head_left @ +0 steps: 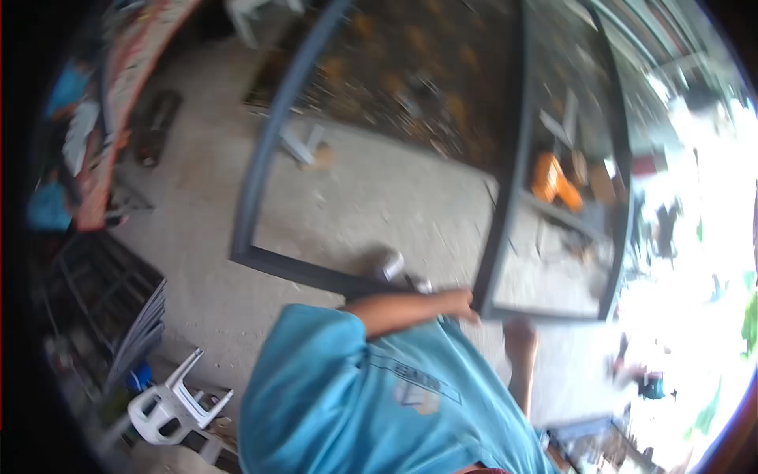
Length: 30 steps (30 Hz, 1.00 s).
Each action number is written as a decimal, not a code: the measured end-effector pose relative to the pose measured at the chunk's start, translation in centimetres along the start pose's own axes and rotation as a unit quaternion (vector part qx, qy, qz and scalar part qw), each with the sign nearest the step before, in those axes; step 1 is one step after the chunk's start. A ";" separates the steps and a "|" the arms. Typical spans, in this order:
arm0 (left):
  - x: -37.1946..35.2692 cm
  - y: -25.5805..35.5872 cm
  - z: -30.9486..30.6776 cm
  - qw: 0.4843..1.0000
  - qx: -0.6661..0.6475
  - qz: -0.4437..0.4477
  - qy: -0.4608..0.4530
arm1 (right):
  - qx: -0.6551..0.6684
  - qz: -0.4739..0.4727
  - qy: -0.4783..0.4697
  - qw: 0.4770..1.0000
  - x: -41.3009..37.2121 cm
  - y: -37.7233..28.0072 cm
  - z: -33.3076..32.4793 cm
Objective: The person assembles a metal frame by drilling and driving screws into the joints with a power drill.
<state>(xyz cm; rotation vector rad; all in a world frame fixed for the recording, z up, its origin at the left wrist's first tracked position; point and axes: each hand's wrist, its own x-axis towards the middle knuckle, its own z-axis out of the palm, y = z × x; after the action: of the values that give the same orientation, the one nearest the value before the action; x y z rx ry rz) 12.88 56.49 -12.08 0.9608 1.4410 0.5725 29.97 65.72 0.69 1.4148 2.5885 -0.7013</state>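
A large dark grey metal frame (505,197) with a divider between two open panels stands tilted in front of me. My left hand (456,304) reaches across my body. Its fingers are closed on the bottom rail, close to where the divider meets it. Just to the right, my right hand (520,336) is closed at the same rail from below; motion blur softens its fingers. My teal shirt (371,395) fills the lower middle, and a shoe (388,265) shows through the larger panel.
A white plastic chair (170,411) lies at lower left beside stacked dark metal frames (138,316). An orange-red beam (118,110) runs along the left. Through the frame show a dark, stained surface (410,79) and an orange object (553,182). Bright light washes out the right side.
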 end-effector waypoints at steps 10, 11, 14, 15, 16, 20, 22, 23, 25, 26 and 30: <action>-1.1 0.8 -1.0 0.999 -0.019 0.042 -0.006 | -0.097 -0.299 -0.070 0.947 5.4 0.9 1.4; -0.2 -0.5 -0.3 1.000 -0.021 0.020 0.007 | -0.121 -0.292 -0.095 0.944 5.1 0.3 1.2; -2.9 3.2 -0.4 0.987 0.108 -0.085 0.079 | 0.000 -0.332 -0.004 0.943 5.2 0.6 0.9; -3.4 3.7 0.1 0.974 0.160 -0.105 0.119 | 0.023 -0.336 -0.001 0.942 5.0 0.3 0.6; -4.2 4.2 1.1 0.953 0.204 -0.081 0.208 | 0.005 -0.411 -0.002 0.912 5.6 1.3 0.8; -6.2 5.5 6.8 0.777 0.236 0.128 0.570 | 0.185 -0.379 0.017 0.907 8.5 4.2 4.3; -5.7 4.7 11.2 0.766 0.107 0.104 0.626 | 0.247 -0.269 0.008 0.931 11.0 5.6 7.1; -6.3 5.3 13.2 0.800 0.029 0.023 0.598 | 0.287 -0.212 0.005 0.934 11.9 5.6 8.3; -4.7 4.6 15.7 0.820 -0.106 -0.130 0.548 | 0.414 0.039 -0.214 0.884 10.6 2.5 5.6; -0.3 1.2 17.5 0.764 -0.246 -0.151 0.578 | 0.450 0.040 -0.325 0.831 11.6 2.4 5.7; 3.0 2.7 15.9 0.617 -0.634 0.041 0.465 | 0.460 0.058 -0.372 0.804 11.6 0.4 6.9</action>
<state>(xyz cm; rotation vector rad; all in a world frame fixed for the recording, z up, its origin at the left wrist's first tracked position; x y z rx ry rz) 29.18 57.22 -13.53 -0.5755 1.2888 1.9973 22.94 71.77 -9.20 1.0371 1.5191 -2.1377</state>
